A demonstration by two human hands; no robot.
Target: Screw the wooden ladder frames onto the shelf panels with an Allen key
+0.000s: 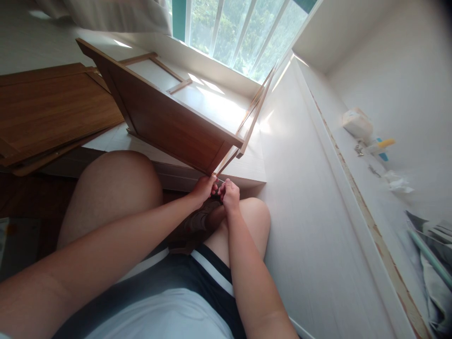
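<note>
My left hand (205, 188) is closed at the lower right corner of a brown wooden furniture panel (169, 122), its fingertips close to the corner's underside. Just right of it, my right hand (230, 194) is closed in a pinch. A thin, light-coloured piece shows between the two hands, too small to name. What each set of fingers holds is mostly hidden. The panel stands tilted on a white window ledge (243, 172), with a narrow wooden frame (256, 115) at its right end.
A second wooden panel (52, 110) lies at the left. Behind the upright panel a slim wooden frame piece (171, 70) rests on the ledge. A white partition (318, 197) rises at my right; its shelf holds a white packet (357, 123) and a yellow-handled tool (384, 143).
</note>
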